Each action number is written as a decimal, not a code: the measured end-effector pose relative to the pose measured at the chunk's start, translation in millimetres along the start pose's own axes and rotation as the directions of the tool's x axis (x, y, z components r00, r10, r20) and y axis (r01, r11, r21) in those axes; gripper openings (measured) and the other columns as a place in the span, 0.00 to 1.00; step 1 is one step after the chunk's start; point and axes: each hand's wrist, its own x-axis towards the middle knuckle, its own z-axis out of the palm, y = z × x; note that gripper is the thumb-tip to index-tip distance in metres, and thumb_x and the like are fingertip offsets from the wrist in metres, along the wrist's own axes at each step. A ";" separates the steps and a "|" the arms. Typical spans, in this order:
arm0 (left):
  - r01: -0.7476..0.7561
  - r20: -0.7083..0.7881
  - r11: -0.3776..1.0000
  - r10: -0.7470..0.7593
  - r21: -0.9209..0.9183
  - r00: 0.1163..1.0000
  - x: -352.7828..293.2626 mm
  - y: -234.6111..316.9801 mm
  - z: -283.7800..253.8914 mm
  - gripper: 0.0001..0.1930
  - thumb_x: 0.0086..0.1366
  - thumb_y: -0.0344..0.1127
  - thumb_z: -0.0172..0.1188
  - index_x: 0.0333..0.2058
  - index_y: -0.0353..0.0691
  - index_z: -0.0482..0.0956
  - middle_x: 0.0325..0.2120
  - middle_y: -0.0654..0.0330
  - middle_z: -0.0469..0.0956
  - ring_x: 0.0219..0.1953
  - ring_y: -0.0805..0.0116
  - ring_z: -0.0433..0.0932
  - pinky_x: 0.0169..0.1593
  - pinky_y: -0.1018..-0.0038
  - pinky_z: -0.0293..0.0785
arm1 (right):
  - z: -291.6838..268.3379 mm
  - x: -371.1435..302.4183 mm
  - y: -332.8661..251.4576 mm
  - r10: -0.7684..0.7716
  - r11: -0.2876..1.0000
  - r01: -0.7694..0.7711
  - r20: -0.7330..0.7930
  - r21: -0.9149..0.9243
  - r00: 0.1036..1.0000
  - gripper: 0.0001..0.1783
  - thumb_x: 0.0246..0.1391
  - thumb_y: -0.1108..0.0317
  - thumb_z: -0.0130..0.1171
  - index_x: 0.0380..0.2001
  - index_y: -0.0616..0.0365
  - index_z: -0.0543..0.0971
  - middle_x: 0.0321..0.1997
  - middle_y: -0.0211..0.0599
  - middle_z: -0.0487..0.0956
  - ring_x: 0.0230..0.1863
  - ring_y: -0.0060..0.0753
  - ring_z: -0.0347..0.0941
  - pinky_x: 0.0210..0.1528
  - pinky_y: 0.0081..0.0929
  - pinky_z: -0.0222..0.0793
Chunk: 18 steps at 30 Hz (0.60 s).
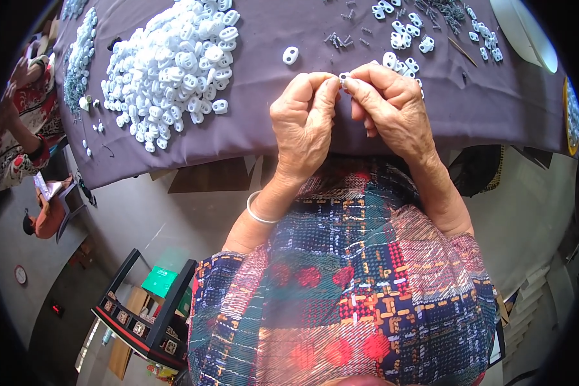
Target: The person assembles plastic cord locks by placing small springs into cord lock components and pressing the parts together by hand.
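My left hand [303,122] and my right hand [392,112] meet above the near part of the table. Both pinch a small white plastic cord lock [343,78] between thumb and fingertips, which cover most of it. Just beyond them lies a single white cord lock piece [291,55] with two holes. Several small metal springs [339,41] are scattered behind my hands. Past my right hand sit more white cord locks [402,40], some partly hidden by that hand.
A big heap of white cord lock pieces [174,71] covers the table's left part. On the dark tablecloth [257,116] are a tangle of springs [453,13], a thin wooden stick [462,53] and a white basin [527,32]. Another person's arms [22,122] are at the left.
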 end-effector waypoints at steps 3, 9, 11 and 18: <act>0.002 -0.004 1.000 -0.002 -0.003 1.000 1.3 1.8 2.1 0.05 0.61 0.29 0.56 0.29 0.33 0.76 0.18 0.68 0.70 0.19 0.84 0.65 0.21 0.84 0.62 | 0.2 0.7 -1.8 0.027 0.999 -0.027 -0.007 0.034 1.000 0.07 0.57 0.68 0.53 0.31 0.59 0.77 0.16 0.22 0.72 0.13 0.08 0.62 0.14 0.09 0.58; 0.033 0.055 0.999 -0.030 -0.039 0.998 1.4 5.2 -3.2 0.06 0.63 0.31 0.55 0.30 0.33 0.76 0.18 0.68 0.71 0.18 0.84 0.66 0.20 0.86 0.63 | -3.6 3.2 -5.6 0.054 0.997 -0.058 0.069 0.055 0.996 0.07 0.56 0.68 0.52 0.30 0.59 0.77 0.15 0.22 0.71 0.12 0.09 0.62 0.14 0.09 0.58; 0.022 0.071 0.999 -0.019 -0.047 0.997 1.0 4.1 -4.0 0.06 0.63 0.31 0.54 0.30 0.33 0.75 0.18 0.68 0.71 0.18 0.84 0.66 0.20 0.86 0.64 | -4.1 1.7 -4.7 0.030 0.998 -0.033 0.069 0.046 0.997 0.07 0.57 0.68 0.52 0.30 0.58 0.77 0.15 0.22 0.71 0.12 0.10 0.62 0.14 0.10 0.58; -0.008 0.098 0.998 0.015 -0.066 0.995 0.5 2.1 -5.7 0.07 0.64 0.31 0.54 0.31 0.34 0.75 0.19 0.68 0.71 0.18 0.85 0.66 0.20 0.86 0.63 | -3.3 0.3 -5.2 0.034 0.999 -0.035 0.063 0.010 0.997 0.07 0.56 0.68 0.52 0.30 0.58 0.77 0.15 0.23 0.71 0.12 0.10 0.61 0.13 0.10 0.57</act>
